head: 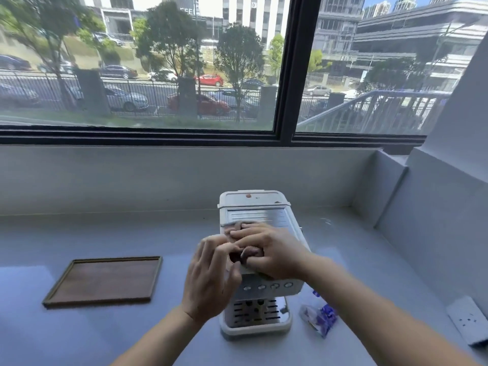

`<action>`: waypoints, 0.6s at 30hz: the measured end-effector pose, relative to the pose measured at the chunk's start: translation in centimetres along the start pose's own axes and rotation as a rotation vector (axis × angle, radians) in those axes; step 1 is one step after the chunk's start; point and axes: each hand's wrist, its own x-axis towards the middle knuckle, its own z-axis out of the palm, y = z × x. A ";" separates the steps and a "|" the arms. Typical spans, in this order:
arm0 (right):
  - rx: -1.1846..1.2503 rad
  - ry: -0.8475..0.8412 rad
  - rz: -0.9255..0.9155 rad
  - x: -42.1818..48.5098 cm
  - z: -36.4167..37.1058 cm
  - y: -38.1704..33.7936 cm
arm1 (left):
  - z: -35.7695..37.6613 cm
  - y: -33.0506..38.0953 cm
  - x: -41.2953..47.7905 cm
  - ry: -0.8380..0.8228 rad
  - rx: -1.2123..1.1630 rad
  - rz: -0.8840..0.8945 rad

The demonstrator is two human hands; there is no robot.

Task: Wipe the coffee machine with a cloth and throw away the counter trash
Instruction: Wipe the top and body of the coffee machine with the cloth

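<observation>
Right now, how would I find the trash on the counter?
Find the white coffee machine mid-counter, under the window. Just right of its base lies the trash, a crumpled wrapper. It is clear with purple print, unlike the flat brown tray to the left.

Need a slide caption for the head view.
Both hands work a brown cloth atop the coffee machine; crumpled wrapper lies right of it.

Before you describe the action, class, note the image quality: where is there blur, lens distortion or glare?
Head view: the left hand is smeared by motion blur, the right hand less so; the wide-angle lens bows the window frame and counter edges; bright daylight leaves a reflection on the coffee machine top panel; the crumpled wrapper looks soft.
</observation>
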 end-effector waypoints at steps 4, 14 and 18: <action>0.004 0.124 0.207 1.7 -2.7 2.8 | 1.1 0.8 -0.3 0.009 0.089 0.075; -0.048 0.103 0.112 1.8 -2.9 3.8 | 2.7 -0.5 -1.3 0.014 0.075 0.175; 0.007 -0.088 -0.152 0.7 -0.5 1.1 | 2.9 -0.4 -1.5 0.052 0.057 0.182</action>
